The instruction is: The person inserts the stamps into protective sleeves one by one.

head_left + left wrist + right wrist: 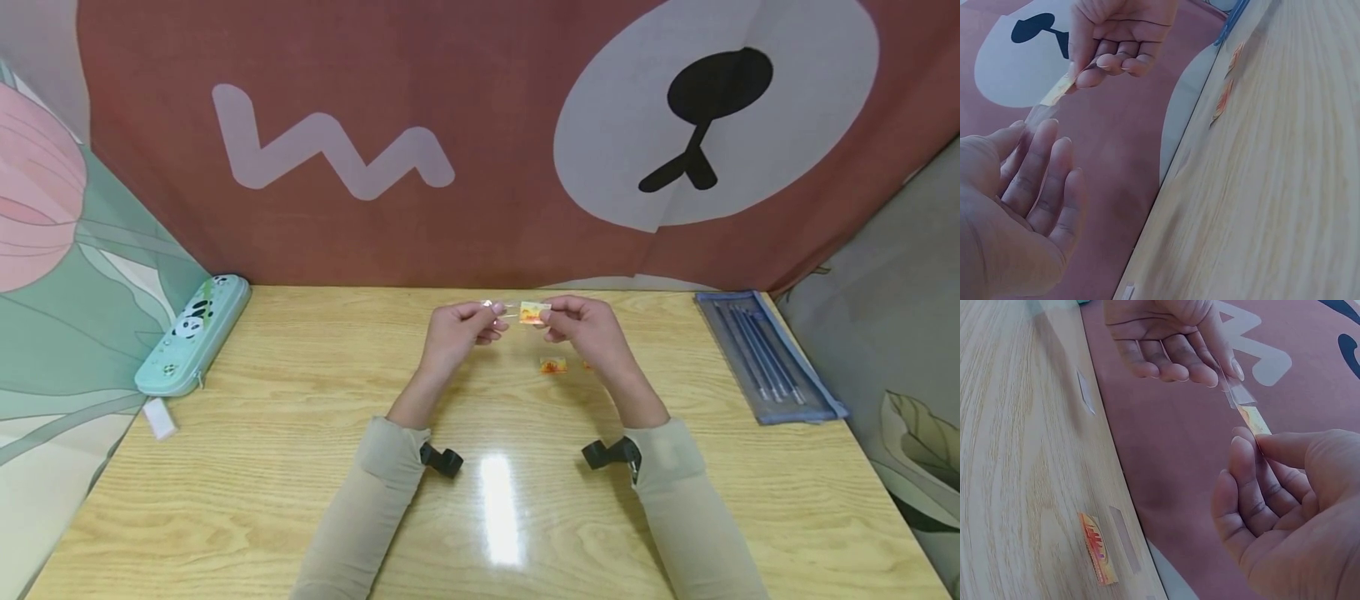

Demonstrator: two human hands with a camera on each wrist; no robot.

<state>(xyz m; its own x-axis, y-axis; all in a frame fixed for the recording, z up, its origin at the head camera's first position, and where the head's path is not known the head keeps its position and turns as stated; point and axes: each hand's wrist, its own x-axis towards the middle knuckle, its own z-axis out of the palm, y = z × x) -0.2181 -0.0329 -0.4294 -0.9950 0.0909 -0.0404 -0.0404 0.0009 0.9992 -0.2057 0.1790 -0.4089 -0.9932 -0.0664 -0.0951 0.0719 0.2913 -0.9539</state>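
Both hands are raised over the far middle of the table and meet at one small flat piece. My left hand [456, 335] pinches the clear plastic end [1242, 394] between thumb and fingertips. At the other end, my right hand [596, 333] pinches the yellow-and-orange printed part [532, 312] with thumb and forefinger. The piece stretches straight between the two hands. Below the right hand, a small orange printed piece [553, 365] lies on the table [300, 500]. A second orange piece [587, 365] is partly hidden by the right wrist in the head view.
A mint pencil case [193, 337] with pandas lies at the left edge, a small white block [159, 418] near its front end. At the right edge lies a blue-edged mesh pouch [765, 358] with several pencils. A printed cloth [480, 225] hangs along the table's back edge.
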